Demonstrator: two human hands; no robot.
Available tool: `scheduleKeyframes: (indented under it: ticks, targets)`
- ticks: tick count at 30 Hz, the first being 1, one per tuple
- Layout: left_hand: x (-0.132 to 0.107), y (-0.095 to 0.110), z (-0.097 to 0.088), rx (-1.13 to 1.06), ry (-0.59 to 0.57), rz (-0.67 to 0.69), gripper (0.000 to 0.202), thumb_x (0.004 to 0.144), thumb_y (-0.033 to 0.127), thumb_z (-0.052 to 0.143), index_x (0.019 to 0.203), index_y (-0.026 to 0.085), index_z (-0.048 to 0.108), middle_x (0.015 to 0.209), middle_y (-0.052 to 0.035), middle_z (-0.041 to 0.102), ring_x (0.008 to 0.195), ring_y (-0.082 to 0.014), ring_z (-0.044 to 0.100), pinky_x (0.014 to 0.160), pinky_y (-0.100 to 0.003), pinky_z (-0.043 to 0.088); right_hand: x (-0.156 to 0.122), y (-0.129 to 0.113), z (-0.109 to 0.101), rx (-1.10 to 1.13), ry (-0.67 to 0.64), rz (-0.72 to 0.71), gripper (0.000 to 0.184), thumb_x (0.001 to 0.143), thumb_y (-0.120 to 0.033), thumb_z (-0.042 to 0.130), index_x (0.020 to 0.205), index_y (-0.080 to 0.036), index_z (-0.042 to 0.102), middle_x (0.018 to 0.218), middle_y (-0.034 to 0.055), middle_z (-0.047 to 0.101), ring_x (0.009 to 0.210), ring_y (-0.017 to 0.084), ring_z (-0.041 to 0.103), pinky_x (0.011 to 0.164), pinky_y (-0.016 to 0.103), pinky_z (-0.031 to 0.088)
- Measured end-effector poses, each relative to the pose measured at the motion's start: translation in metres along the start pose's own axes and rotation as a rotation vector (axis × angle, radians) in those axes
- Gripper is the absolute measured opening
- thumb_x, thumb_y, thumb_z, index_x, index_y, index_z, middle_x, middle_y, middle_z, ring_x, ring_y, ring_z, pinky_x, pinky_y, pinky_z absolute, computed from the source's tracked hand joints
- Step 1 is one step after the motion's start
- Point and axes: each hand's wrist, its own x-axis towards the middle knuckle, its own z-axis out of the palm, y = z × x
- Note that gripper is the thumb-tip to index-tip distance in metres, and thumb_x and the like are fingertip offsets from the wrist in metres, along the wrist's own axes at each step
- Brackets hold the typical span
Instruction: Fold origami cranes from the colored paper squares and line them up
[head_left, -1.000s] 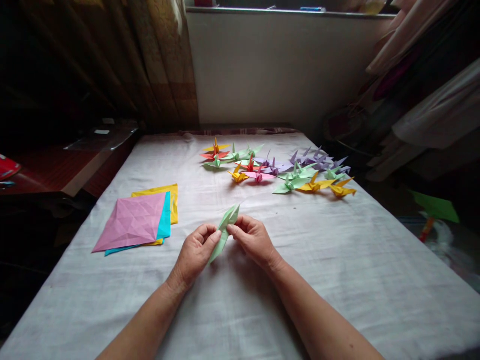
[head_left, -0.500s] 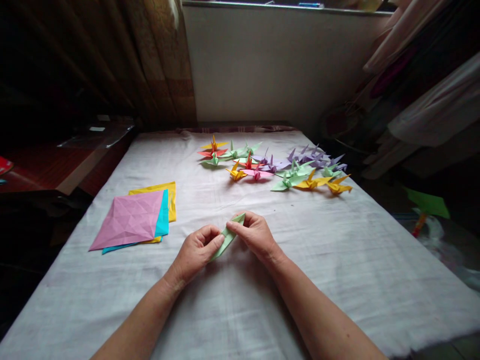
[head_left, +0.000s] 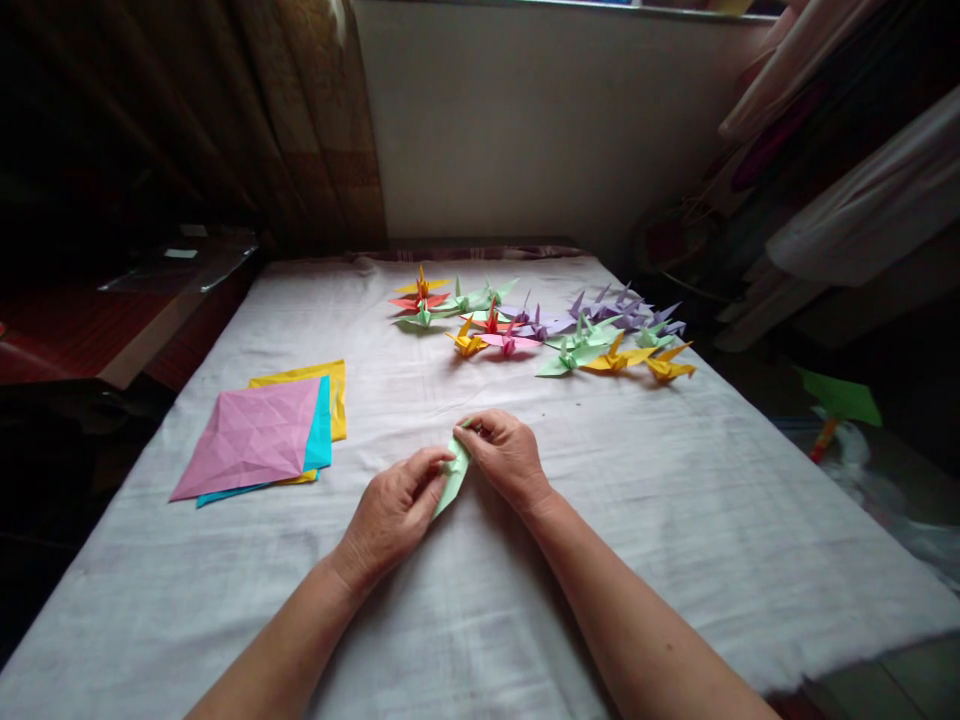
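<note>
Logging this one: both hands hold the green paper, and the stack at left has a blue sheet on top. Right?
Not quite: the head view shows a pink sheet on top of the stack; the blue sheet lies beneath it. The left hand and right hand do hold the green paper.

Centre: green paper point(head_left: 454, 483) is partly covered by left hand point(head_left: 394, 505) and right hand point(head_left: 506, 458) | 9 o'clock: blue sheet point(head_left: 319, 432) lies mostly hidden under pink sheet point(head_left: 251, 430) | 2 o'clock: purple cranes point(head_left: 636, 312) overlap, count unclear; beyond, right edge cuts off hanging clothes point(head_left: 862, 205) | 1 o'clock: top edge crops ledge items point(head_left: 729, 6), unidentifiable
</note>
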Motion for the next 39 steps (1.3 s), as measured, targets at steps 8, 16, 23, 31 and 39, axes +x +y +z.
scheduleKeyframes:
  ticks: [8,16,23,31,39]
  targets:
    - [0.004,-0.017,-0.009,0.371,0.029,0.261,0.024,0.092,0.024,0.053,0.105,0.026,0.073,0.093,-0.0038,0.073,0.095,-0.0215,0.064,0.087,-0.038,0.046,0.023,-0.010,0.000,-0.204,-0.210,0.044,0.019,0.084,-0.034,0.060,0.074,-0.022,0.070,0.063,-0.0046,0.065,0.059,0.011,0.054,0.056,0.022,0.036]
    - [0.001,-0.013,-0.001,0.580,0.059,0.217,0.018,0.088,0.027,0.064,0.104,0.029,0.073,0.100,-0.0037,0.071,0.096,-0.0233,0.060,0.086,-0.040,0.044,0.046,-0.007,0.013,-0.635,-0.248,-0.188,0.019,0.079,-0.040,0.073,0.090,-0.024,0.073,0.101,0.0049,0.069,0.102,0.023,0.057,0.086,0.035,0.039]
    - [-0.003,-0.015,0.003,0.682,-0.022,0.227,0.020,0.093,0.025,0.055,0.110,0.027,0.067,0.134,-0.0037,0.061,0.131,-0.0297,0.046,0.108,-0.052,0.035,0.048,-0.001,0.017,-0.693,-0.127,-0.105,0.033,0.083,-0.041,0.066,0.111,-0.024,0.066,0.120,0.0089,0.062,0.113,0.028,0.051,0.094,0.042,0.038]
    - [0.003,-0.006,-0.002,0.843,-0.077,0.259,0.023,0.092,0.025,0.055,0.113,0.024,0.064,0.131,-0.0061,0.064,0.127,-0.0314,0.052,0.110,-0.055,0.033,0.056,-0.004,0.015,-0.675,-0.097,-0.067,0.026,0.086,-0.039,0.064,0.106,-0.023,0.068,0.117,0.0091,0.066,0.111,0.029,0.055,0.091,0.044,0.041]
    - [0.004,-0.008,-0.006,0.851,-0.093,0.282,0.032,0.092,0.029,0.054,0.123,0.024,0.061,0.130,-0.0060,0.065,0.126,-0.0314,0.054,0.111,-0.055,0.032,-0.004,-0.005,-0.022,-0.666,-0.324,-0.486,0.032,0.095,-0.027,0.050,0.124,-0.028,0.064,0.135,0.0034,0.062,0.134,0.026,0.044,0.105,0.044,0.034]
